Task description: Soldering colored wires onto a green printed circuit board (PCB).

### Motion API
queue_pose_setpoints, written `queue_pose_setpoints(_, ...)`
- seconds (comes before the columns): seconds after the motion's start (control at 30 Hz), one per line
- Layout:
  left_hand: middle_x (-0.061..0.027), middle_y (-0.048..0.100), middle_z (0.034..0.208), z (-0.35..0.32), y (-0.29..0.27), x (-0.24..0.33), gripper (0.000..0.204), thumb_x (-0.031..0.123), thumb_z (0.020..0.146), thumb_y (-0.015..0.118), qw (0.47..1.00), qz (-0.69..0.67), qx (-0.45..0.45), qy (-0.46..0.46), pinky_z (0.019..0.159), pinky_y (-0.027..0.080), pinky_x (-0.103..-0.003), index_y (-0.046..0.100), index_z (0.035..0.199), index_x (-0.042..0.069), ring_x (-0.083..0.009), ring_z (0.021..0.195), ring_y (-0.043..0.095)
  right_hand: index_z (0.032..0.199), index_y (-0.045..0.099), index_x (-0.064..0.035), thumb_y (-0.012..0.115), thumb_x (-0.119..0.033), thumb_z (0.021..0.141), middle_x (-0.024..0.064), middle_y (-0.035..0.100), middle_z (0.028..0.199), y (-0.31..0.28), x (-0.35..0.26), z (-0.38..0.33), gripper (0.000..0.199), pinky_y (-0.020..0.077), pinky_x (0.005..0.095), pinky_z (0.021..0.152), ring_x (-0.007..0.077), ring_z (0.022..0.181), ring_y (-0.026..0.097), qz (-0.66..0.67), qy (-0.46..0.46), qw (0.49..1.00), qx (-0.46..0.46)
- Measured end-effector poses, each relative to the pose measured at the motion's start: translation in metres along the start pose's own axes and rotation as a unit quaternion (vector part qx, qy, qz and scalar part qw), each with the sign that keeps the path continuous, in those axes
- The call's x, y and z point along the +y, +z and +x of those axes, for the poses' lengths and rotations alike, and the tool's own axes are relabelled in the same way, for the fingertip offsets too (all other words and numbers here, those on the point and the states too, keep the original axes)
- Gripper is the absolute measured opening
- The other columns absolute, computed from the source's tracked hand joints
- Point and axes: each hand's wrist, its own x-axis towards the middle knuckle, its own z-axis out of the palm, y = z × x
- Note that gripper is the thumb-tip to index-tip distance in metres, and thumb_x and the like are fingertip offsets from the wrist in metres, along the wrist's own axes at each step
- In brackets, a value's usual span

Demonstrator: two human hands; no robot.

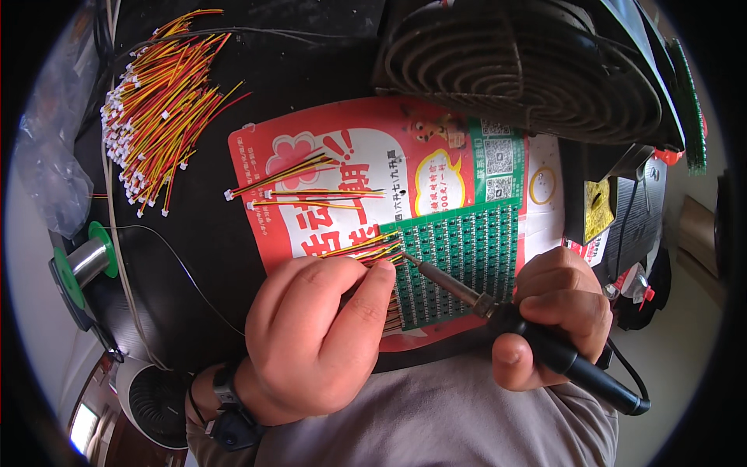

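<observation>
A green circuit board panel [459,268] with rows of small parts lies on a red and white printed sheet [264,156]. My left hand [319,335] is closed at the panel's left edge, thumb and forefinger pinching a thin wire; its end is hidden by the fingers. Several red, yellow and black wires [354,251] stick out from that edge, beside and under the hand. Gripped by its black handle in my right hand [564,311], a soldering iron [451,284] points left. Its tip is at the wire ends on the panel's left edge.
Farther up the sheet lie loose wires with white connectors [311,194]. A big heap of such wires [167,101] sits far left. A solder spool [87,261] stands left. A dark round fan grille [513,70] looms at the back; a yellow sponge [597,214] is right.
</observation>
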Motion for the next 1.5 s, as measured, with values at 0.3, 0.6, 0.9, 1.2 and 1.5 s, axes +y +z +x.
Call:
queue_pose_setpoints(0.3, -0.0129, 0.061, 0.083, 0.0027, -0.0019, -0.0007, 0.028, -0.010, 0.067, 0.070, 1.000, 0.004, -0.005, 0.014, 0.059, 0.050, -0.035, 0.071, 0.095, -0.008, -0.0267, 0.068, 0.061, 0.091, 0.057, 0.0040, 0.084, -0.013, 0.070, 0.0083, 0.056, 0.061, 0.0001, -0.0021, 0.0004, 0.039, 0.0415, 0.0307, 0.041, 0.0208, 0.048, 0.054, -0.004, 0.002, 1.000, 0.009)
queue_pose_setpoints(0.6, -0.0135, 0.061, 0.083, 0.0027, -0.0026, -0.0014, 0.026, -0.006, 0.069, 0.071, 1.000, 0.007, -0.012, 0.028, 0.058, 0.052, -0.034, 0.070, 0.095, -0.011, -0.0256, 0.070, 0.062, 0.091, 0.057, 0.0041, 0.084, -0.012, 0.069, 0.0083, 0.056, 0.061, 0.0033, 0.0000, -0.0010, 0.039, 0.0407, 0.0304, 0.041, 0.0203, 0.048, 0.053, 0.002, -0.007, 1.000, 0.024)
queue_pose_setpoints(0.9, -0.0136, 0.061, 0.083, 0.0039, 0.0002, -0.0040, 0.026, -0.006, 0.068, 0.071, 0.999, -0.005, -0.012, 0.029, 0.058, 0.052, -0.033, 0.070, 0.094, -0.011, -0.0256, 0.069, 0.062, 0.092, 0.056, 0.0046, 0.082, -0.012, 0.069, 0.0090, 0.056, 0.062, 0.0039, 0.0013, -0.0021, 0.039, 0.0406, 0.0302, 0.041, 0.0202, 0.048, 0.053, -0.005, -0.009, 1.000, 0.023)
queue_pose_setpoints(1.2, -0.0121, 0.061, 0.083, 0.0023, -0.0022, 0.0017, 0.033, -0.014, 0.064, 0.069, 1.000, -0.006, -0.005, -0.003, 0.059, 0.047, -0.036, 0.071, 0.096, -0.005, -0.0276, 0.067, 0.059, 0.090, 0.058, 0.0022, 0.084, -0.019, 0.071, 0.0079, 0.057, 0.062, 0.0023, -0.0010, -0.0050, 0.039, 0.0406, 0.0306, 0.043, 0.0191, 0.049, 0.052, 0.028, -0.005, 0.997, 0.068)
queue_pose_setpoints(1.5, -0.0124, 0.061, 0.084, 0.0009, -0.0015, 0.0010, 0.032, -0.014, 0.064, 0.070, 1.000, 0.000, -0.001, -0.003, 0.059, 0.048, -0.036, 0.071, 0.095, -0.005, -0.0276, 0.067, 0.059, 0.089, 0.057, 0.0030, 0.083, -0.018, 0.071, 0.0077, 0.055, 0.060, 0.0051, 0.0014, -0.0035, 0.038, 0.0387, 0.0302, 0.042, 0.0183, 0.048, 0.051, 0.026, -0.001, 0.997, 0.068)
